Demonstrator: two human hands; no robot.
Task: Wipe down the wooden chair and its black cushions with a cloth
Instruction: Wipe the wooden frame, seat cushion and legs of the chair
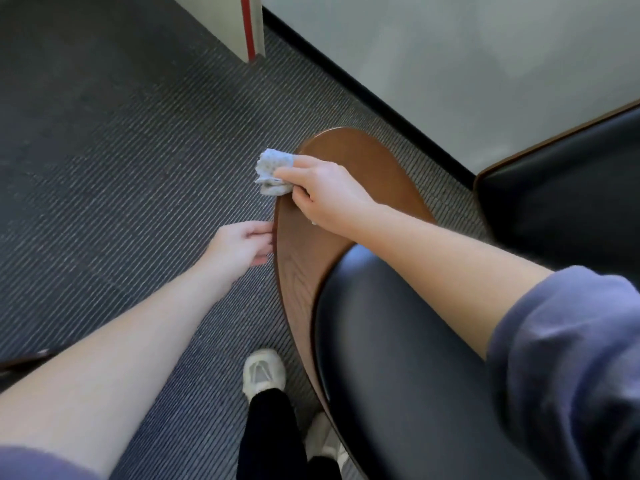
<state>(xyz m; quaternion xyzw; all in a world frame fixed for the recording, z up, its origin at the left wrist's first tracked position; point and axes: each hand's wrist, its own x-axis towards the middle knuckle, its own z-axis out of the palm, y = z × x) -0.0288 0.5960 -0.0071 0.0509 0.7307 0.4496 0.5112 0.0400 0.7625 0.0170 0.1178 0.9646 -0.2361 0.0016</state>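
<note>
Nearest the lens, my rolled-up purple sleeve (571, 368) fills the lower right of the frame, the bare forearm running from it up and left across the black cushion (398, 358). That cushion is smooth, glossy, leather-like, with a rounded edge, and takes up the lower right.

Beneath and beyond it lies the wooden chair (349, 161): a curved brown panel with visible grain and a rounded end, its long axis running from bottom centre up to centre frame, the rounded tip pointing up. A second black cushion (561, 188) with a wooden rim sits at the right edge.

Grey ribbed carpet (121, 150) covers the left and centre. A pale wall (450, 64) with a black skirting fills the upper right; a white post with a red stripe (247, 26) stands at top centre.

My right hand (322, 192) is clamped on a crumpled pale grey cloth (273, 171), pressing it against the panel's left edge at centre frame. My left hand (239, 245) is loosely open, fingertips touching the same edge lower down, holding nothing.

White shoes (263, 372) and a black trouser leg (270, 434) stand at bottom centre, beside the panel.
</note>
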